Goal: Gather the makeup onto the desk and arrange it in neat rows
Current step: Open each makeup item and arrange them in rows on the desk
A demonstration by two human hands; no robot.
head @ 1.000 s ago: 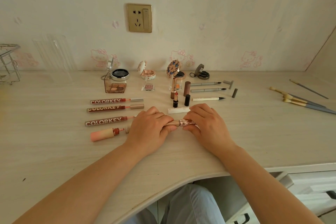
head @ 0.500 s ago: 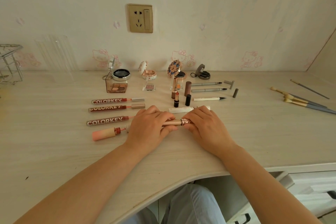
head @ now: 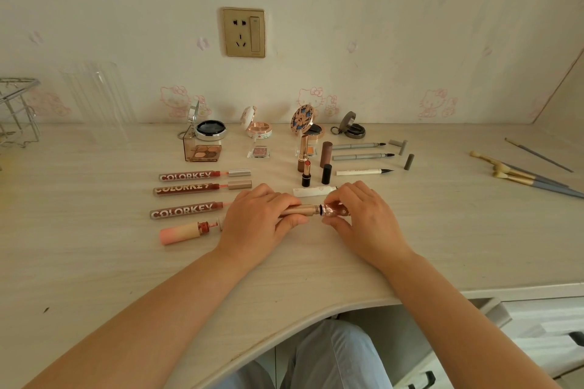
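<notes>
Left-hand fingers [head: 286,199] gripping rose-gold tube [head: 298,210], right hand [head: 357,215] pinching cap (faceted)

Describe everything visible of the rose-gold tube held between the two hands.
The rose-gold tube lies level just above the desk. Its smooth metallic barrel runs into the left hand, which grips it; a dark threaded collar joins it to a faceted, glossy pink end pinched by the right hand. The middle alone shows; both ends are hidden.
</notes>
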